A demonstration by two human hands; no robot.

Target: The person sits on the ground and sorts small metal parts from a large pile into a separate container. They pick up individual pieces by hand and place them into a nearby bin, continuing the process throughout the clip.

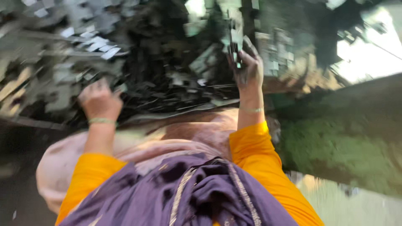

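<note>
The whole view is blurred by motion. My right hand (248, 67) is raised over a dark heap of scrap pieces (176, 79), and its fingers pinch a narrow dark and pale scrap piece (234, 42). My left hand (99, 100) is lower at the left with its back toward me. Its fingers curl down at the edge of the heap, and whether they hold anything is hidden. Both arms wear orange sleeves and thin bangles at the wrist.
A purple scarf (197, 196) and a pinkish cloth (188, 134) lie across my lap in front. Pale flat bits (96, 44) are scattered at the upper left. A green surface (339, 150) is at the right, under a bright patch (368, 54).
</note>
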